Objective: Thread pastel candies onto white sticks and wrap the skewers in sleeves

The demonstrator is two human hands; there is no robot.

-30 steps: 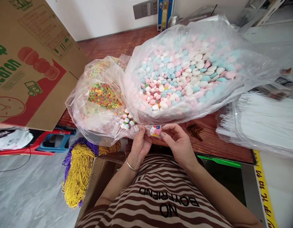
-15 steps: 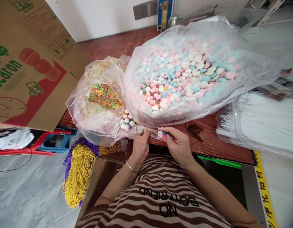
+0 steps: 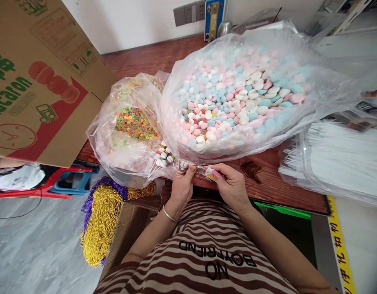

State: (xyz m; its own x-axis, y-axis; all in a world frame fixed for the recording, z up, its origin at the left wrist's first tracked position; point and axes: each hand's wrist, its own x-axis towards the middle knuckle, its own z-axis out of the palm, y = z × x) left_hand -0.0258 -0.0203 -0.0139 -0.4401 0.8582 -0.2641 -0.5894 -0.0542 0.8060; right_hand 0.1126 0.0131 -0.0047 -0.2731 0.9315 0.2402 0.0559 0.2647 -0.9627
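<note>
Between my two hands stretches a small clear plastic packet (image 3: 180,165) with printed lettering at its left end and a coloured end at the right. My left hand (image 3: 182,188) pinches it with thumb and fingers near the printed part. With thumb and forefinger, my right hand (image 3: 233,188) grips the other end, where a white, yellow and pink patch shows. What lies inside the packet is too small to tell. Just left of it, a cluster of striped candy pieces on white sticks (image 3: 164,157) rests against a bag of small coloured ring candies (image 3: 136,124).
A large clear bag of pink, white and blue candy discs (image 3: 249,96) covers the table's middle. White sticks (image 3: 344,155) in plastic lie right, near brown twist ties (image 3: 252,170). A cardboard box (image 3: 44,90) stands left; gold and purple bead strings (image 3: 104,220) hang below.
The packet's right end has turned in my right hand, so its white and yellow patch shows more. Both hands stay almost in place, and the view has shifted slightly.
</note>
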